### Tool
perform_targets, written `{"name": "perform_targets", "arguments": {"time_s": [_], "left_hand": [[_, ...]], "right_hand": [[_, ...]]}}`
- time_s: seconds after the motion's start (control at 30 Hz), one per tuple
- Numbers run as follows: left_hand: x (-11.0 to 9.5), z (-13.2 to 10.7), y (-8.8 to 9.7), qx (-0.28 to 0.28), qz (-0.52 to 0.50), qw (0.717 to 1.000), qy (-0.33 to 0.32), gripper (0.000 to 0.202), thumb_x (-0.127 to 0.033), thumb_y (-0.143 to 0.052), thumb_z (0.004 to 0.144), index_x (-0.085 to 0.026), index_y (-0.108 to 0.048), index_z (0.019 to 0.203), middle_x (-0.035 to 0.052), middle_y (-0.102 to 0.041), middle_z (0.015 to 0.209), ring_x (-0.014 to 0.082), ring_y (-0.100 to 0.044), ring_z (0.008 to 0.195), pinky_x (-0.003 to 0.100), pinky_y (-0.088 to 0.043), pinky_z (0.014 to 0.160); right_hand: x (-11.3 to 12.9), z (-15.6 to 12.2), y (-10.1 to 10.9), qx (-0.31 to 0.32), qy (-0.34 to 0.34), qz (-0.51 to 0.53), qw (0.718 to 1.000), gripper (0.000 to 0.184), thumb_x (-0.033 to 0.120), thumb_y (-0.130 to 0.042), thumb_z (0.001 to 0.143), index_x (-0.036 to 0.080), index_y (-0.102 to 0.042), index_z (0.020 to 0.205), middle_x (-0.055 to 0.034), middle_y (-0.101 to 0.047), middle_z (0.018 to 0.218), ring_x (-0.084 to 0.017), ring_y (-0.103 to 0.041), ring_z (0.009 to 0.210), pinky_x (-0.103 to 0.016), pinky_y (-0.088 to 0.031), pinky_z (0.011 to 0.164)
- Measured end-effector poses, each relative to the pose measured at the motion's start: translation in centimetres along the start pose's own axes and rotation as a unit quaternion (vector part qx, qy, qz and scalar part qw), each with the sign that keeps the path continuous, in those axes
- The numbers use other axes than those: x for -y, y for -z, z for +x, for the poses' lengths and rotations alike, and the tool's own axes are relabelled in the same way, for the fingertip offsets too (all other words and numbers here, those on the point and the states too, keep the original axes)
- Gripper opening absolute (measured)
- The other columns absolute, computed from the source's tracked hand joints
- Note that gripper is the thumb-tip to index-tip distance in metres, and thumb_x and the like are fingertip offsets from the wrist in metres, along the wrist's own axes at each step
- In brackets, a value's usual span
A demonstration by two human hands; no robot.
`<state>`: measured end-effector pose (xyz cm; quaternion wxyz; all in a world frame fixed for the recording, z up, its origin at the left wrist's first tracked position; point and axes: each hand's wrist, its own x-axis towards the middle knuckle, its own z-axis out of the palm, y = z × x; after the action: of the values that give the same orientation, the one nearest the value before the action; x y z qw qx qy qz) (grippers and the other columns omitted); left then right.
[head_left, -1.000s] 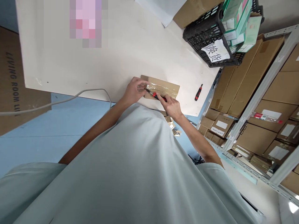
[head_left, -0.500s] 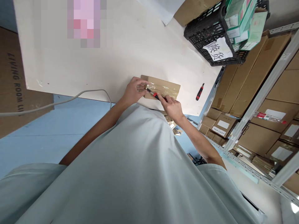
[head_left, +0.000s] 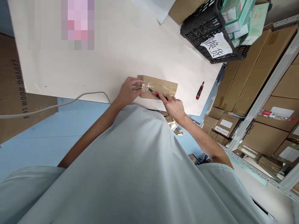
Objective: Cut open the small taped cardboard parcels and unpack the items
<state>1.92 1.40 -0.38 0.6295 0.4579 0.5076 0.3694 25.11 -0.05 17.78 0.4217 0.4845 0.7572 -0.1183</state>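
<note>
A small brown cardboard box (head_left: 161,83) with shiny clear tape lies on the white table near its front edge. My left hand (head_left: 129,91) holds the box's left end, its fingers reaching over the top and side. In my right hand (head_left: 173,106) is a red and black utility knife (head_left: 157,94), gripped with the index finger along it. Its blade tip points left and meets the taped top of the box, a little right of my left fingertips. A second utility knife (head_left: 200,91), also red and black, lies apart on the table to the right.
A black plastic crate (head_left: 198,37) with green and white boxes stands at the back right. White paper (head_left: 154,9) lies at the back. A grey cable (head_left: 77,97) crosses the front-left table edge. Shelves of cartons (head_left: 268,137) stand on the right.
The knife blade has moved a little right along the tape, away from my left fingers. My left hand and the box sit slightly further left in the view.
</note>
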Motion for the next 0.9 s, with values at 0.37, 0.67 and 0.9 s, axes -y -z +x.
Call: {"name": "perform_targets", "arguments": {"time_s": [0.37,0.67,0.9], "left_hand": [[-0.6,-0.4,-0.5,-0.035,0.064,0.997,0.023,0.040,-0.042,-0.086,0.094,-0.028,-0.079,0.130,0.0098,-0.071,0.141,0.0269,-0.076,0.123,0.047,-0.072,0.109],[-0.7,-1.0,-1.7,-0.108,0.113,0.987,0.043,0.038,-0.039,-0.082,0.091,-0.029,-0.077,0.128,0.0084,-0.075,0.145,0.0282,-0.077,0.122,0.046,-0.072,0.105],[-2.3,-1.7,-3.8,-0.175,0.239,0.955,0.033,0.038,-0.041,-0.081,0.096,-0.031,-0.072,0.131,0.0113,-0.063,0.154,0.0386,-0.059,0.153,0.062,-0.054,0.131]], "right_hand": [[-9.1,-2.2,-5.6,-0.027,-0.051,0.014,0.998,0.071,0.008,-0.045,0.111,0.030,-0.045,0.179,-0.0164,-0.076,0.122,-0.026,-0.074,0.098,-0.032,-0.050,0.076],[-17.4,-1.3,-15.0,-0.008,-0.086,0.087,0.992,0.056,0.019,-0.040,0.121,0.023,-0.052,0.175,-0.0203,-0.079,0.125,-0.028,-0.079,0.100,-0.034,-0.052,0.081],[-14.6,4.6,-22.4,-0.131,-0.100,0.566,0.808,0.054,0.055,-0.035,0.124,0.019,-0.062,0.153,-0.0097,-0.082,0.111,-0.020,-0.075,0.078,-0.031,-0.061,0.075]]}}
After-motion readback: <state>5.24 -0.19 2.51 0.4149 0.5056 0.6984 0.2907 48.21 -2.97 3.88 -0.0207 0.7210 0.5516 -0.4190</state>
